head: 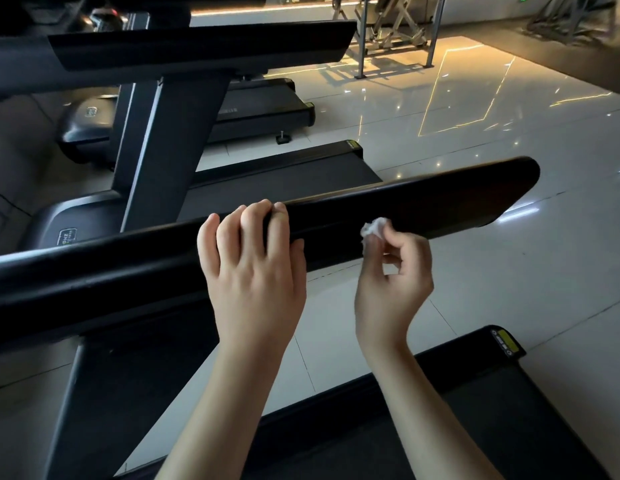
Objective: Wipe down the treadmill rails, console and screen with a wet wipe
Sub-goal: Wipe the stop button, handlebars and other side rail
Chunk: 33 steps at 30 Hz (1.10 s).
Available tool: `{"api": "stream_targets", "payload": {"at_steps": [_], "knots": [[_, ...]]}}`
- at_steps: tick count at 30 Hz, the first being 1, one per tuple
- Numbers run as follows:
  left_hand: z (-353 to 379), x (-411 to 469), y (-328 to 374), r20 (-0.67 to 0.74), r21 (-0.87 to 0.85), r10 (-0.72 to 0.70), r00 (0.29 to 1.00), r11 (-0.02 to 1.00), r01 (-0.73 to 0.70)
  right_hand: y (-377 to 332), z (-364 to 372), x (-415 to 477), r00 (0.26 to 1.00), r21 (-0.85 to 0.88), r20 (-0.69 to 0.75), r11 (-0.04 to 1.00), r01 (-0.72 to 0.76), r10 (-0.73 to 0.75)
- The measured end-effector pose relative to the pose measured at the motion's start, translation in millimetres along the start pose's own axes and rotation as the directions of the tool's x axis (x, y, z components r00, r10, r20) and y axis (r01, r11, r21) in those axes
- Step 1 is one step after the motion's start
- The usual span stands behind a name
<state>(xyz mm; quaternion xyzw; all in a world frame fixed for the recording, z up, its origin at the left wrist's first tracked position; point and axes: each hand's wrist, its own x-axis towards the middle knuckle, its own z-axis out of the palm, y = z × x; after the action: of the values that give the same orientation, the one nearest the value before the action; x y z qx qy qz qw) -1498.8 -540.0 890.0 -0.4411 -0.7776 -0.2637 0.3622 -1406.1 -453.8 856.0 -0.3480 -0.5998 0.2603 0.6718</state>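
A long black treadmill rail (422, 206) runs across the view from lower left to upper right. My left hand (253, 268) lies over its middle, fingers curled across the top and thumb on the near side. Just to the right, my right hand (393, 282) pinches a small crumpled white wet wipe (372, 230) between thumb and fingertips. The wipe is at the rail's near face; whether it touches I cannot tell. The console and screen are not in view.
Below my arms lies this treadmill's black belt deck (474, 420) with a yellow label at its end. Another treadmill (287, 174) and its rail (197, 46) stand beyond. Glossy white floor tiles (509, 289) spread to the right, with metal gym frames (398, 26) at the back.
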Motion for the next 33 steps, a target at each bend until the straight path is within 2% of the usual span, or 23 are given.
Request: {"api": "stream_targets", "payload": {"at_steps": [3,5,8,9,12,13,17,19,22,23,26,28,31,33], "knots": [[1.1,0.8,3.1,-0.008,0.024,-0.039,0.999,0.999,0.039,1.7,-5.4,-1.5,0.975,-0.018,0.158,0.987,0.162,-0.158],[2.2,1.0,5.5,-0.015,0.038,-0.047,0.999,0.998,0.048,10.9,-9.6,6.7,0.985,0.002,0.124,0.993,0.117,-0.117],[3.0,1.6,7.2,-0.025,0.056,-0.047,0.999,0.997,0.048,15.6,-10.7,6.5,0.997,0.060,0.022,0.996,-0.069,0.068],[3.1,1.0,7.9,-0.028,0.067,-0.051,0.998,0.996,0.052,14.5,-9.8,1.8,0.997,0.046,0.049,0.997,-0.063,0.061],[2.9,0.1,10.0,-0.035,0.085,-0.058,0.998,0.995,0.060,13.0,-11.4,-7.6,0.971,0.013,0.226,0.997,0.075,-0.076],[2.9,0.0,10.5,-0.032,0.086,-0.058,0.998,0.994,0.061,16.5,-12.5,-6.1,0.969,0.015,0.236,0.997,0.077,-0.079],[1.6,0.0,11.8,-0.010,0.100,-0.068,0.998,0.993,0.068,20.2,-13.3,-0.4,0.990,0.037,0.057,0.991,-0.128,0.126],[0.9,-0.9,12.8,-0.003,0.106,-0.072,0.997,0.992,0.071,14.1,-10.4,-2.9,0.995,0.021,0.086,0.998,-0.056,0.054],[0.1,-0.9,13.9,0.007,0.117,-0.076,0.997,0.990,0.075,10.6,-9.1,5.7,0.974,0.013,0.159,0.987,0.160,-0.160],[-0.2,-0.7,14.1,0.013,0.124,-0.076,0.997,0.990,0.074,13.2,-9.0,13.8,0.980,0.014,0.116,0.987,0.162,-0.162],[-0.8,-0.4,14.8,0.025,0.137,-0.075,0.997,0.988,0.070,13.7,-9.2,32.6,0.999,0.054,-0.049,0.999,-0.004,0.006],[-1.5,-0.9,16.5,0.030,0.136,-0.078,0.997,0.988,0.073,11.1,-8.9,29.7,0.997,0.029,0.006,0.997,0.072,-0.073],[-2.0,-0.2,17.8,0.031,0.142,-0.082,0.996,0.987,0.077,12.8,-11.1,23.9,0.948,0.021,0.187,0.966,0.259,-0.258],[-2.9,0.5,17.9,0.038,0.147,-0.088,0.995,0.986,0.081,17.0,-14.5,29.9,0.956,-0.010,0.178,0.971,0.240,-0.234]]}}
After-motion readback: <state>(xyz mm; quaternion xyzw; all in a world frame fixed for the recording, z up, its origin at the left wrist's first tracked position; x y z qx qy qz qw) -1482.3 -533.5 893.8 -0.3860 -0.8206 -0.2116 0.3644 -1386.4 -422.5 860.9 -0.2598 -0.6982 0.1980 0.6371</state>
